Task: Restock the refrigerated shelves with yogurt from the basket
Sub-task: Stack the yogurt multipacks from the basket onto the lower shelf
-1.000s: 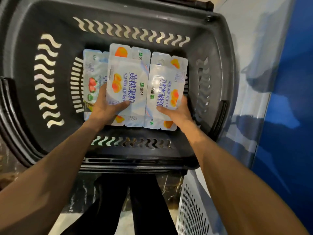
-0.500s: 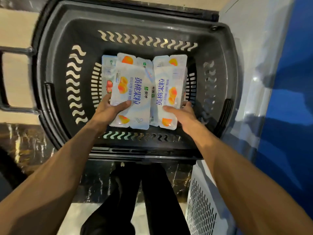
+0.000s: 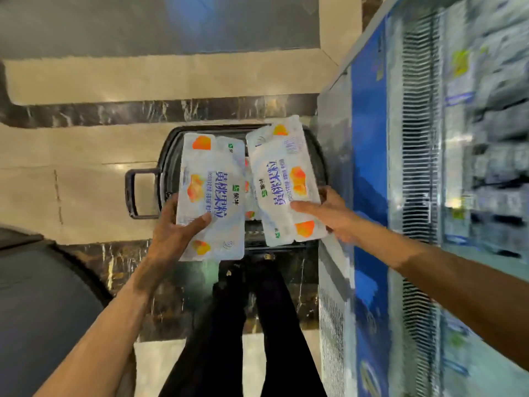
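From my head camera, looking down: my left hand (image 3: 171,233) grips the left pack (image 3: 211,193) of yogurt near its lower left corner. The thumb is curled over the printed face and the fingers are tucked behind, out of sight. My right hand (image 3: 329,216) holds the right pack (image 3: 286,181) the same way, with the thumb laid across the face and the fingers wrapped round the right edge.

Both packs are white with orange fruit pictures and blue lettering, and both lie face up toward me. The left one runs nearly straight away from me. The right one is tilted, its far end leaning toward the left pack. Their far corners sit close together, but I cannot tell whether they touch.

Both packs are over the dark basket (image 3: 169,156) and hide most of it. Its handle (image 3: 134,193) sticks out to the left. In the gap between the packs a sliver of another pack (image 3: 249,196) shows lower down.

The basket stands on a floor (image 3: 86,81) of beige and dark marble, just beyond my dark-trousered legs (image 3: 229,325). The cooler (image 3: 369,167) with its blue front is close on my right. A grille (image 3: 418,138) runs along it, and the shelves (image 3: 492,138) beyond are too blurred to read.
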